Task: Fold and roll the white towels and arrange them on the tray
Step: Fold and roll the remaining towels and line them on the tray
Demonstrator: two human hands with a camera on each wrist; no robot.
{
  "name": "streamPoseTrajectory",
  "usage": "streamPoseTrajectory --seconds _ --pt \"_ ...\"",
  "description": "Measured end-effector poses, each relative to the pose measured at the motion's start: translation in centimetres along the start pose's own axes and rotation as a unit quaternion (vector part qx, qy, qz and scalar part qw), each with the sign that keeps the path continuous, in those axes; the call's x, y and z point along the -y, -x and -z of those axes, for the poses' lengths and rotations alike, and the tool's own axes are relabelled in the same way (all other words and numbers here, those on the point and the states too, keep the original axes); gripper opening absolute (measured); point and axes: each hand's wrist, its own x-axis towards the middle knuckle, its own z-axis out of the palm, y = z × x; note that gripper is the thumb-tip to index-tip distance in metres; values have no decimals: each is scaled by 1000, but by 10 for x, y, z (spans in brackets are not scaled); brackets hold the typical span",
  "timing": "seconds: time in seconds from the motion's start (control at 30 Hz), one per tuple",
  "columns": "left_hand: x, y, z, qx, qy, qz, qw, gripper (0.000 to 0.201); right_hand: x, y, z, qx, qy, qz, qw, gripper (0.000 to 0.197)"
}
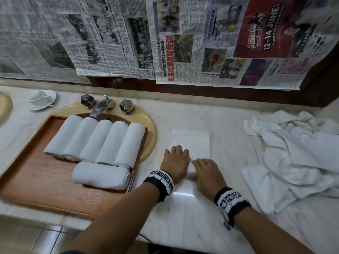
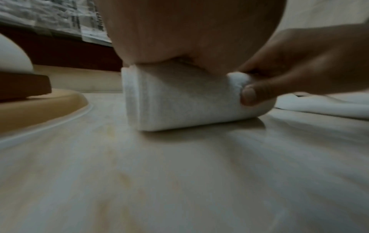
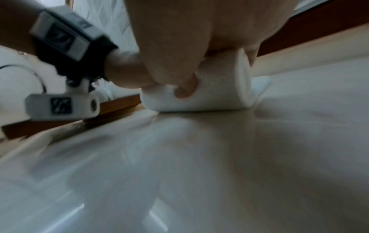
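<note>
A folded white towel (image 1: 190, 142) lies flat on the marble counter, and its near end is wound into a roll (image 1: 191, 168) (image 2: 179, 100) (image 3: 209, 97). My left hand (image 1: 177, 160) (image 2: 189, 31) sits on top of the roll's left part with its fingers curled over it. My right hand (image 1: 207, 171) (image 3: 199, 31) grips the right part, thumb pressed into the cloth. The wooden tray (image 1: 36, 176) to the left carries several rolled towels (image 1: 95, 140) in a row, with one more roll (image 1: 100, 175) lying crosswise in front of them.
A heap of loose white towels (image 1: 293, 153) fills the counter to the right. The tray lies over a beige sink (image 1: 149, 132) with a faucet (image 1: 100, 107). A cup and saucer (image 1: 41, 98) stand at the back left. Newspaper sheets (image 1: 165, 43) hang on the wall.
</note>
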Motion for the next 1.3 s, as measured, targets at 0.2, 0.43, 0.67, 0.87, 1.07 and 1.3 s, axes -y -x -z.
streamPoseTrajectory --seconds 0.2,0.43,0.67,0.87,1.07,1.3 --pt "-2 41 -13 10 -13 -87 996 40 -5 -8 21 136 -118 -65 982 32" --pt "0 22 -1 59 -18 -113 992 32 18 26 2 -36 7 -60 998 35" --pt "-1 -16 -1 51 -64 -94 992 39 26 31 -20 -44 37 -101 993 64" --pt "-4 -3 -4 -16 -28 -69 997 40 0 11 5 4 -48 -60 997 44" --pt "-4 55 -14 62 40 -122 990 56 -25 2 39 241 -145 -49 958 42" --pt "5 14 7 205 125 -86 967 46 0 27 22 34 20 -35 999 42"
